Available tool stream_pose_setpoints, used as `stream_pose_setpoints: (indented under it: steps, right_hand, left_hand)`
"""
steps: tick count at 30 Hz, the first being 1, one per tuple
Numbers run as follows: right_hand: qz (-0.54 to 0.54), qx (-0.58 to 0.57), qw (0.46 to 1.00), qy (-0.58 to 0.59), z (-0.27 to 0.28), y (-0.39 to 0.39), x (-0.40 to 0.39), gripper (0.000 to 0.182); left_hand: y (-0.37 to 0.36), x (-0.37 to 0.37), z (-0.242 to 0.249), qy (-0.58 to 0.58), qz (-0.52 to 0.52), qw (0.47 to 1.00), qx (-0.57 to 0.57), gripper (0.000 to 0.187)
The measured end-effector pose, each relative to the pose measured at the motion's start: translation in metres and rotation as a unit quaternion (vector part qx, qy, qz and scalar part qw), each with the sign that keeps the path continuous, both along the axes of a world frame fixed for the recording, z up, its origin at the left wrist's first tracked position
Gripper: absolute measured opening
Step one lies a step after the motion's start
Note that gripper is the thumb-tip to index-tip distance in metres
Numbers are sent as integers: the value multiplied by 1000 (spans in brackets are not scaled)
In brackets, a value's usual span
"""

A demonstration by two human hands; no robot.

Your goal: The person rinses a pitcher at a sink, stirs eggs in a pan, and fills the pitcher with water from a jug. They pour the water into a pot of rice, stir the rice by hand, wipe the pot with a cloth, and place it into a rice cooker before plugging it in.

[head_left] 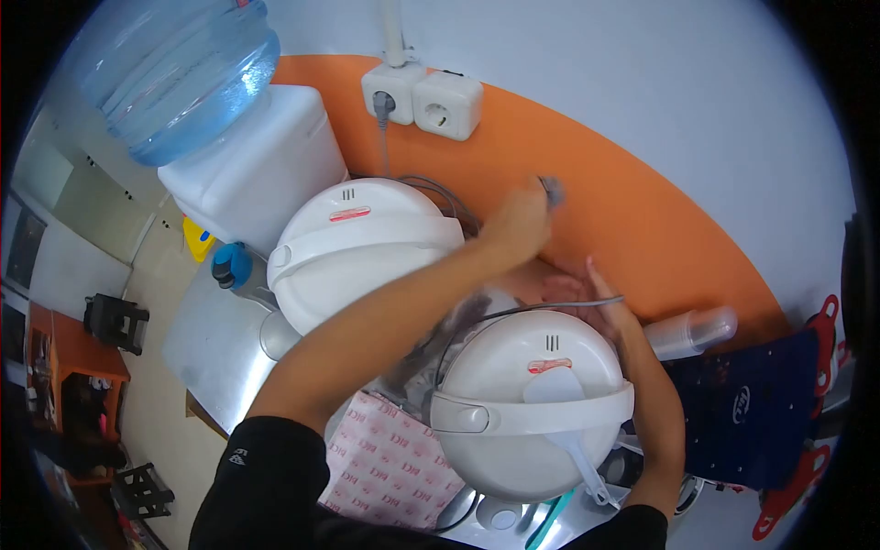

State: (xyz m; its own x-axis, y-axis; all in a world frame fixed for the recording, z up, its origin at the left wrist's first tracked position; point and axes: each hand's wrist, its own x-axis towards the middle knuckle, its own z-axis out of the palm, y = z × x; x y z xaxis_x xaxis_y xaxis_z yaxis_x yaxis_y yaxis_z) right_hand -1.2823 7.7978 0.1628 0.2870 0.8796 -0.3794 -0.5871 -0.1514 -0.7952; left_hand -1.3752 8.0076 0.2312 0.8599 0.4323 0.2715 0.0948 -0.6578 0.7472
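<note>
My left hand [521,225] is closed around a grey power plug [552,191], held up in front of the orange part of the wall. My right hand [591,302] is behind the right-hand rice cooker [522,463], palm showing and fingers apart. A grey cord [550,305] crosses in front of that palm; any grip on it is not visible. A white rice paddle [570,445] is tucked under this cooker's handle. My left forearm passes over the front of a second white rice cooker [353,243].
A double wall socket [446,105] has one outlet with a plug [382,105] in it. A water dispenser [257,147] carries a big blue bottle [183,82]. Stacked plastic cups [687,332], a navy cloth [742,412] and a pink patterned box [390,463] lie around.
</note>
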Motion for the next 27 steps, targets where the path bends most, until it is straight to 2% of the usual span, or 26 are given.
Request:
stream_pose_setpoints:
  steps: [1, 2, 3, 4, 5, 6, 7, 8, 9, 11, 13, 15, 17, 19, 22, 24, 25, 27]
  right_hand:
    - [3, -121, 992, -35, -6, -8, 3, 69]
    - [92, -219, 946, -220, -10, -15, 5, 64]
    - [175, -307, 850, -391, -14, -26, 6, 59]
    - [233, -246, 844, -415, -21, -42, 12, 54]
    - [290, -185, 832, -435, -25, -56, 18, 49]
    - [288, -189, 831, -437, -16, -63, 18, 49]
    - [326, -231, 770, -498, -3, -69, 19, 47]
    - [359, -272, 700, -555, 12, -71, 19, 45]
    - [357, -275, 697, -558, 24, -70, 18, 45]
    - [290, -370, 554, -687, 52, -65, 19, 37]
    - [67, -250, 695, -671, 97, -25, -14, 30]
    - [95, -173, 670, -716, 150, 33, -54, 32]
    - [95, -119, 630, -762, 161, 80, -69, 35]
    - [137, -182, 644, -730, 178, 130, -81, 41]
    - [95, -162, 621, -761, 156, 188, -76, 45]
    - [-45, -138, 675, -723, 151, 216, -81, 42]
    - [-42, -138, 674, -725, 145, 227, -78, 42]
    - [-114, -141, 696, -695, 138, 246, -77, 39]
  left_hand:
    - [13, -2, 11, -8, 22, 1000, 2, 33]
    - [26, -12, 36, -18, 43, 999, 4, 30]
    - [42, -23, 58, 28, 21, 996, -78, 29]
    - [59, -35, 72, 74, -1, 984, -159, 28]
    - [77, -43, 73, 45, -35, 974, -217, 32]
    - [91, -50, 70, 15, -70, 959, -274, 37]
    - [103, -54, 68, 10, -74, 959, -274, 37]
    - [114, -57, 63, 36, -41, 973, -223, 37]
    - [120, -60, 62, 64, -8, 983, -170, 37]
    - [124, -65, 63, 50, 2, 985, -164, 35]
    - [126, -67, 55, 40, 9, 986, -160, 33]
    - [129, -64, 40, -77, 26, 992, -93, 29]
    - [126, -69, 40, -99, 28, 990, -101, 30]
    - [127, -70, 38, -120, 31, 986, -112, 30]
    - [139, -68, 35, -150, 38, 985, -71, 28]
    - [148, -66, 38, -93, -2, 996, -20, 33]
    - [149, -68, 39, -95, 0, 995, -22, 33]
    - [146, -74, 43, -139, 10, 990, 32, 23]
